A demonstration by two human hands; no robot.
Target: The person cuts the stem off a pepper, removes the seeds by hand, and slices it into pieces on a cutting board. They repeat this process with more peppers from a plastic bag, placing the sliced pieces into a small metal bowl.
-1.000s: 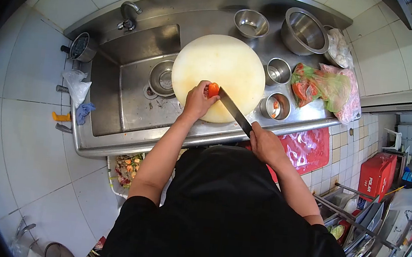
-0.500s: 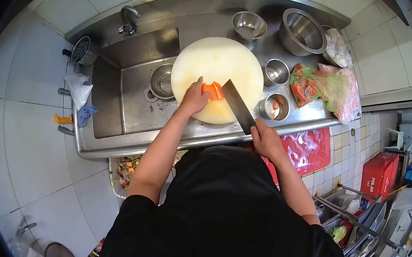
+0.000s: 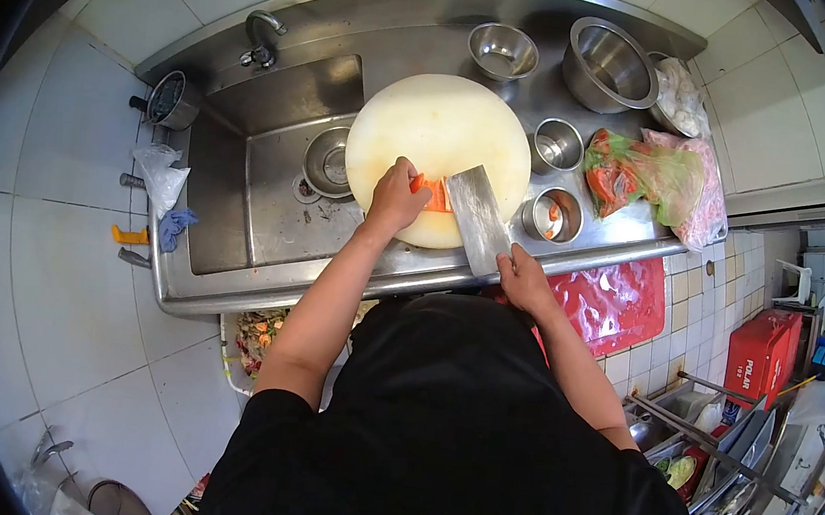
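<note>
My right hand (image 3: 527, 282) is wrapped round the handle of a cleaver (image 3: 477, 218). Its broad blade faces up to the camera and slants over the right part of a round white chopping board (image 3: 437, 119). At the blade's left edge lie orange carrot pieces (image 3: 440, 196), cut flat and set close together. My left hand (image 3: 399, 199) is closed at their left side, with a bit of orange carrot showing between thumb and fingers. Part of the pieces is hidden beneath the fingers.
Left of the board is a sink (image 3: 275, 183) holding a metal bowl (image 3: 328, 160). To the right stand a steel cup (image 3: 557, 146), another cup with orange bits (image 3: 552, 216) and bagged food (image 3: 642, 179). A steel bowl (image 3: 502, 52) and a pot (image 3: 611, 65) sit behind.
The cleaver has rolled from nearly edge-on to showing its broad side. My left hand has shifted slightly right, its fingers now curled in over the carrot.
</note>
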